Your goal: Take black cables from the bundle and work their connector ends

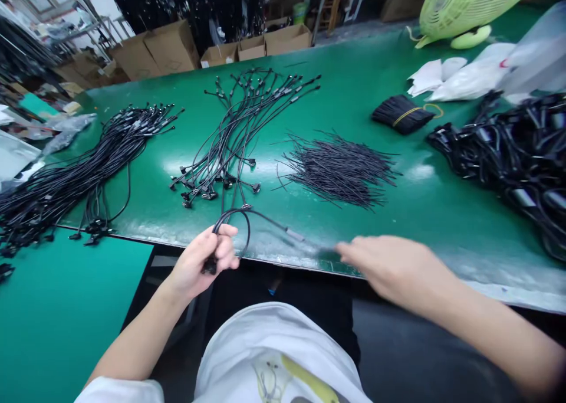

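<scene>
No text, brand, number or sign is legible. The grey sleeve [295,235] on the looped black cable [269,219] is too blurred to show any marking; those on the fanned cables [232,123] are too small. A white patch [204,64] on a cardboard box [221,55] is unreadable, and the printed design [305,379] on the white shirt [269,332] shows only drawn shapes.

One head-worn camera looks forward and down over the nearby green table [354,90].
</scene>
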Action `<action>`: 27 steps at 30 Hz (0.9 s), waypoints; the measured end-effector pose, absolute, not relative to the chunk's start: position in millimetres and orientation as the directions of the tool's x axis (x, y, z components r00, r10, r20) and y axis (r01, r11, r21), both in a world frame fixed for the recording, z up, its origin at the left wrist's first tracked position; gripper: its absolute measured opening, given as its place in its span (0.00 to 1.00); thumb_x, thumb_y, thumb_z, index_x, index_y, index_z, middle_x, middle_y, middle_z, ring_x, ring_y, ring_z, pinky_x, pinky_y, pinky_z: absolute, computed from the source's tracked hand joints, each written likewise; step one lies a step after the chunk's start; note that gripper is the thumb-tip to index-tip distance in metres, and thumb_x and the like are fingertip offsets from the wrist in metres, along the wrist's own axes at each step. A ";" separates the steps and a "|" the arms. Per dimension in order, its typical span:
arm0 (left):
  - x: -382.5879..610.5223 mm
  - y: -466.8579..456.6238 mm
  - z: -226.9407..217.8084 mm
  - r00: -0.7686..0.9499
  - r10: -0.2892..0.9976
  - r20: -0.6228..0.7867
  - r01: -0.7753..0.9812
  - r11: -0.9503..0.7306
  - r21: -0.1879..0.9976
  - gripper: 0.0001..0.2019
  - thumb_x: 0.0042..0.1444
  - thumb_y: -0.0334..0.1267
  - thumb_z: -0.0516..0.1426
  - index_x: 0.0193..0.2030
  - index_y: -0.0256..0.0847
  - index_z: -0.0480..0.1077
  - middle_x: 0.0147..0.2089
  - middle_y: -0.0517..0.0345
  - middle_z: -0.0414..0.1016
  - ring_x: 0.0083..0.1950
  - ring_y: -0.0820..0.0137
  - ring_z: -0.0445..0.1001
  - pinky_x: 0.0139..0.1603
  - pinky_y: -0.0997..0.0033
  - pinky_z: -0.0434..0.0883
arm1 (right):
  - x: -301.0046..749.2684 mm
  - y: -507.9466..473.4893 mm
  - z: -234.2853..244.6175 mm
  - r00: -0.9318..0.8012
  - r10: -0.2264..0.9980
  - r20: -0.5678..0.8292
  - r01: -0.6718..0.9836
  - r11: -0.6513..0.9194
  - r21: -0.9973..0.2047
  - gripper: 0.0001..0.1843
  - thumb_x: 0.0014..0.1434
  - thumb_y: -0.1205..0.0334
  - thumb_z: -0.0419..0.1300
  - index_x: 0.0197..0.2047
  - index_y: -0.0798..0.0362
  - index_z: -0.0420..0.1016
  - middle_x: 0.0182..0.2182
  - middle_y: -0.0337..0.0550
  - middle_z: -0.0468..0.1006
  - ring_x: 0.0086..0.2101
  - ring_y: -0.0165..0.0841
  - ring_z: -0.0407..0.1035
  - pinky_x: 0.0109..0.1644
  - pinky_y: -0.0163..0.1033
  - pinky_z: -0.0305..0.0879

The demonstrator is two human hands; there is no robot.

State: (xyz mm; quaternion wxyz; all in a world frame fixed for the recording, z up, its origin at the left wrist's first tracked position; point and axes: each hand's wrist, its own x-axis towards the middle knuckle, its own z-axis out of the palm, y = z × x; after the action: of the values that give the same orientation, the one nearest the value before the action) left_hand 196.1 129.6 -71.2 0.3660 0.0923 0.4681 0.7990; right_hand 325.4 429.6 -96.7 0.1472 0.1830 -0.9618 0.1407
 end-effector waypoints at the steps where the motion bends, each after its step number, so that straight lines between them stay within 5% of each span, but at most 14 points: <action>1: 200.0 137.0 -72.9 -0.727 0.669 -0.153 -0.397 -0.228 0.889 0.13 0.61 0.46 0.60 0.44 0.37 0.75 0.31 0.58 0.71 0.30 0.73 0.72 0.39 0.72 0.73 | 328.9 413.4 -90.9 -0.859 -0.431 0.275 -0.493 0.841 -0.224 0.15 0.66 0.66 0.48 0.32 0.51 0.73 0.22 0.40 0.72 0.23 0.31 0.65 0.28 0.38 0.55; 4: 213.9 157.3 -75.9 -0.627 0.778 -0.020 -0.012 0.017 1.000 0.15 0.64 0.46 0.55 0.43 0.37 0.76 0.48 0.45 0.75 0.52 0.59 0.72 0.55 0.64 0.66 | 329.5 374.7 -72.3 -0.783 -0.580 0.224 -0.621 0.715 -0.320 0.16 0.67 0.64 0.49 0.27 0.52 0.69 0.21 0.39 0.70 0.21 0.29 0.61 0.27 0.39 0.53; 7: 224.3 166.0 -77.5 -0.404 0.914 -0.026 0.199 0.116 0.973 0.16 0.67 0.45 0.50 0.41 0.38 0.74 0.40 0.46 0.75 0.44 0.62 0.73 0.50 0.65 0.66 | 313.7 366.5 -66.6 -0.828 -0.429 0.361 -0.558 0.693 -0.457 0.14 0.68 0.60 0.50 0.32 0.52 0.71 0.25 0.39 0.73 0.25 0.28 0.64 0.30 0.36 0.56; 9: 227.1 167.6 -80.0 -0.368 0.928 -0.050 0.131 0.105 0.986 0.17 0.68 0.46 0.48 0.38 0.39 0.72 0.33 0.52 0.72 0.32 0.67 0.70 0.40 0.68 0.66 | 300.6 369.8 -75.2 -0.877 -0.215 0.430 -0.460 0.639 -0.617 0.10 0.65 0.54 0.56 0.39 0.51 0.72 0.31 0.40 0.74 0.32 0.30 0.68 0.36 0.35 0.61; 11: 227.9 170.7 -84.8 -0.417 0.908 -0.040 -0.075 0.010 0.997 0.18 0.67 0.50 0.50 0.34 0.38 0.68 0.29 0.56 0.69 0.26 0.72 0.65 0.35 0.69 0.65 | 289.7 368.8 -92.1 -0.916 0.003 0.402 -0.332 0.561 -0.758 0.17 0.61 0.48 0.61 0.46 0.51 0.70 0.36 0.43 0.74 0.38 0.34 0.68 0.43 0.38 0.64; 14: 229.1 181.9 -96.0 -0.581 0.811 -0.067 -0.362 -0.184 0.914 0.19 0.63 0.52 0.54 0.30 0.39 0.65 0.31 0.54 0.70 0.32 0.68 0.69 0.43 0.66 0.66 | 280.1 353.9 -120.5 -0.952 0.244 0.184 -0.097 0.330 -0.939 0.15 0.65 0.48 0.52 0.44 0.51 0.69 0.33 0.42 0.73 0.32 0.32 0.67 0.38 0.38 0.64; 17: 231.9 195.0 -108.8 -0.667 0.703 -0.246 -0.556 -0.249 0.793 0.20 0.61 0.53 0.57 0.29 0.38 0.66 0.36 0.52 0.70 0.43 0.64 0.70 0.50 0.64 0.66 | 276.5 335.6 -136.7 -0.912 0.410 0.000 0.004 0.010 -1.000 0.16 0.67 0.48 0.49 0.38 0.51 0.67 0.31 0.39 0.70 0.26 0.27 0.60 0.28 0.33 0.57; 22: 237.1 203.8 -117.6 -0.707 0.617 -0.345 -0.689 -0.490 0.535 0.19 0.61 0.49 0.58 0.27 0.39 0.61 0.27 0.63 0.56 0.30 0.73 0.60 0.40 0.71 0.65 | 275.3 323.3 -135.6 -0.947 0.287 -0.146 -0.003 -0.460 -0.888 0.18 0.61 0.44 0.58 0.35 0.50 0.60 0.24 0.31 0.55 0.22 0.24 0.50 0.27 0.31 0.56; 27: 246.9 204.9 -118.7 -0.656 0.701 -0.279 -0.676 -0.381 0.631 0.21 0.62 0.54 0.56 0.26 0.40 0.61 0.22 0.63 0.55 0.31 0.70 0.63 0.43 0.68 0.65 | 276.6 326.0 -129.0 -0.931 0.331 -0.150 -0.058 -0.543 -0.838 0.25 0.61 0.40 0.56 0.29 0.51 0.54 0.26 0.33 0.55 0.25 0.25 0.52 0.28 0.31 0.56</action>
State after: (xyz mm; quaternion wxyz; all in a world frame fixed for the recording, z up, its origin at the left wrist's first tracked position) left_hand 246.9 204.9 -118.7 0.4145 0.0174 0.3714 0.8307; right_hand 276.6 326.0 -129.0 0.1124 -0.1472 -0.4647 0.8659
